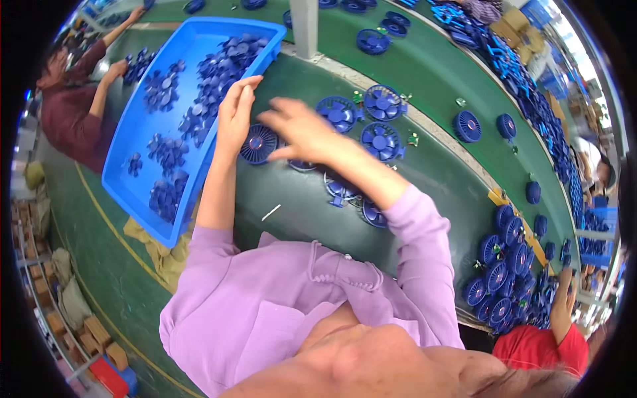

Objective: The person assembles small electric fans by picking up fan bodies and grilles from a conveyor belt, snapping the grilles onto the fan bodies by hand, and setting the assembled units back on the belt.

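across the middle of the view, a dark green worktop runs before the person, with a green conveyor belt along its far side. at the left, a large blue bin sits tilted in the view, holding several loose heaps of dark blue fan blades. a co-worker in a maroon top is beyond the bin; another, in a red top, is at lower right, near a pile of round blue fan units. the right hand is blurred, fingers spread, no object seen in it. the left hand is raised in front of the bin's near edge, fingers close together; whether it pinches anything or touches the edge cannot be told. one round blue housing lies on the worktop between the two hands, just beside the left wrist. further fan assemblies stand right of the right hand. a thin white strip lies nearer the person.
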`<action>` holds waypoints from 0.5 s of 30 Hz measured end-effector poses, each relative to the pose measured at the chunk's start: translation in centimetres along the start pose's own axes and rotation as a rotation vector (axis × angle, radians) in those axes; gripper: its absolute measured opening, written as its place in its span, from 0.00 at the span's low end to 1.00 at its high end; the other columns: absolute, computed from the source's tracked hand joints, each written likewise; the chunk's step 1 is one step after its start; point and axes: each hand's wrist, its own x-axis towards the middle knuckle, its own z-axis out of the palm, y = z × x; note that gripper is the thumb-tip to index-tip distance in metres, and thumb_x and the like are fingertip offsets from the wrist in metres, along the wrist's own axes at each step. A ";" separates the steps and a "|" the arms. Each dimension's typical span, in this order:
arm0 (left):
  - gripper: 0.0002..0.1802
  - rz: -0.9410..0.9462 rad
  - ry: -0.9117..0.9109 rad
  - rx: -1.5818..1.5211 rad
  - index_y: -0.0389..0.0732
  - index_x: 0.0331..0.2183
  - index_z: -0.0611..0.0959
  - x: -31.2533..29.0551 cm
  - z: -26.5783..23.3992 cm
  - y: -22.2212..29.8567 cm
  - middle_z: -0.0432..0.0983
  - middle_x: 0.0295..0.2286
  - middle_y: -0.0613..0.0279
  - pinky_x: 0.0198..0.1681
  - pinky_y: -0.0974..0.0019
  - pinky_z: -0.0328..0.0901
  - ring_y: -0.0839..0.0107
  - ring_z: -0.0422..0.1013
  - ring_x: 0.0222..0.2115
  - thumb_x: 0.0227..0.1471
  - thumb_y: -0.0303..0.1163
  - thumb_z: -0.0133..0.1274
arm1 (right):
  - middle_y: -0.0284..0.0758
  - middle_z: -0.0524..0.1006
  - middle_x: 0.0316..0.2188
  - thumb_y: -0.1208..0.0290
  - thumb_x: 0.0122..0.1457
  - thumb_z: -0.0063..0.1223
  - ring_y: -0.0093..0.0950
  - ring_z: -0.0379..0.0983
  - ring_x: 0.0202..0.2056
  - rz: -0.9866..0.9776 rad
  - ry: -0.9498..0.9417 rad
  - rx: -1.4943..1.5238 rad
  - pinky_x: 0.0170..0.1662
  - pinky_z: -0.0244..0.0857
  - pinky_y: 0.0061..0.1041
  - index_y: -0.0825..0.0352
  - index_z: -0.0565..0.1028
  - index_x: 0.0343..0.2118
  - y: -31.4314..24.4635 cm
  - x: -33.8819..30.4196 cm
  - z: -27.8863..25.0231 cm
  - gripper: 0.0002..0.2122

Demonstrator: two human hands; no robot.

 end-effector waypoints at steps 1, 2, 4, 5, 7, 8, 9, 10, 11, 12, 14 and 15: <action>0.17 0.005 -0.016 -0.044 0.36 0.46 0.77 0.0 -0.1 0.2 0.75 0.43 0.60 0.49 0.69 0.62 0.71 0.69 0.46 0.63 0.35 0.40 | 0.56 0.61 0.56 0.52 0.40 0.67 0.53 0.57 0.58 -0.013 -0.047 -0.001 0.59 0.54 0.46 0.62 0.68 0.53 -0.8 1.0 1.8 0.36; 0.17 -0.010 -0.021 -0.053 0.36 0.46 0.77 0.1 0.2 0.8 0.75 0.43 0.60 0.49 0.68 0.62 0.71 0.69 0.47 0.63 0.35 0.40 | 0.56 0.60 0.57 0.52 0.40 0.67 0.54 0.55 0.58 -0.013 -0.069 -0.014 0.59 0.53 0.48 0.61 0.67 0.54 -0.7 1.5 4.2 0.37; 0.18 -0.002 -0.055 -0.043 0.38 0.48 0.76 0.2 -0.4 1.3 0.72 0.48 0.59 0.53 0.64 0.62 0.68 0.66 0.52 0.64 0.37 0.40 | 0.54 0.60 0.57 0.51 0.39 0.67 0.52 0.54 0.59 0.024 -0.148 -0.109 0.58 0.52 0.48 0.61 0.66 0.54 -1.5 2.3 6.8 0.38; 0.18 0.010 -0.044 -0.051 0.38 0.48 0.76 0.1 -0.4 1.3 0.72 0.48 0.59 0.53 0.64 0.62 0.68 0.66 0.52 0.63 0.36 0.40 | 0.53 0.61 0.56 0.51 0.39 0.67 0.51 0.55 0.58 0.048 -0.172 -0.138 0.57 0.53 0.48 0.60 0.66 0.54 -2.0 2.6 7.1 0.38; 0.16 0.023 -0.026 -0.124 0.36 0.48 0.75 0.1 -0.4 1.6 0.72 0.47 0.61 0.51 0.68 0.60 0.71 0.66 0.50 0.62 0.32 0.42 | 0.49 0.66 0.51 0.52 0.38 0.68 0.48 0.61 0.53 0.092 -0.223 -0.118 0.54 0.57 0.47 0.61 0.67 0.52 -1.6 2.8 6.4 0.37; 0.16 0.033 -0.013 -0.131 0.36 0.48 0.75 0.1 -0.5 1.6 0.72 0.47 0.60 0.51 0.68 0.60 0.71 0.66 0.50 0.62 0.32 0.42 | 0.47 0.68 0.49 0.53 0.37 0.68 0.47 0.63 0.50 0.080 -0.177 -0.038 0.52 0.59 0.45 0.61 0.68 0.51 -1.3 2.7 5.8 0.36; 0.16 0.052 0.005 -0.146 0.35 0.48 0.75 0.1 -0.6 1.5 0.72 0.47 0.60 0.51 0.68 0.61 0.71 0.66 0.50 0.62 0.32 0.42 | 0.45 0.69 0.46 0.54 0.37 0.68 0.46 0.65 0.47 0.067 -0.131 0.042 0.51 0.62 0.43 0.61 0.69 0.50 -0.8 2.5 5.1 0.34; 0.16 0.049 0.030 -0.166 0.35 0.48 0.75 0.0 -0.8 1.5 0.72 0.47 0.60 0.51 0.68 0.61 0.72 0.66 0.49 0.62 0.32 0.42 | 0.44 0.69 0.47 0.57 0.38 0.68 0.45 0.64 0.49 0.069 -0.042 0.079 0.50 0.64 0.39 0.64 0.69 0.49 -0.4 2.3 3.4 0.33; 0.16 0.046 0.058 -0.184 0.35 0.48 0.75 -0.1 -1.0 1.5 0.72 0.47 0.60 0.51 0.68 0.61 0.72 0.66 0.49 0.62 0.32 0.42 | 0.43 0.71 0.44 0.59 0.37 0.67 0.43 0.68 0.46 0.061 0.052 0.113 0.49 0.65 0.39 0.65 0.70 0.48 0.3 2.3 1.4 0.32; 0.16 0.047 0.054 -0.202 0.35 0.48 0.75 -0.1 -0.7 1.2 0.72 0.46 0.60 0.51 0.69 0.61 0.73 0.67 0.49 0.62 0.32 0.42 | 0.43 0.73 0.42 0.60 0.38 0.67 0.40 0.71 0.43 0.035 0.120 0.149 0.48 0.66 0.38 0.67 0.70 0.47 2.0 2.1 -0.8 0.31; 0.15 0.031 0.040 -0.186 0.35 0.47 0.76 -0.4 -0.8 1.2 0.73 0.46 0.60 0.50 0.69 0.61 0.73 0.67 0.48 0.62 0.31 0.42 | 0.42 0.73 0.44 0.61 0.40 0.67 0.38 0.72 0.44 0.244 0.211 0.316 0.48 0.67 0.34 0.68 0.70 0.49 4.1 1.6 -4.7 0.32; 0.15 0.019 0.014 -0.170 0.35 0.47 0.76 -0.3 -0.5 1.2 0.73 0.45 0.61 0.50 0.70 0.61 0.74 0.67 0.48 0.62 0.31 0.42 | 0.42 0.73 0.46 0.61 0.41 0.67 0.36 0.72 0.44 0.260 0.356 0.172 0.48 0.67 0.33 0.67 0.69 0.50 5.3 0.8 -6.1 0.32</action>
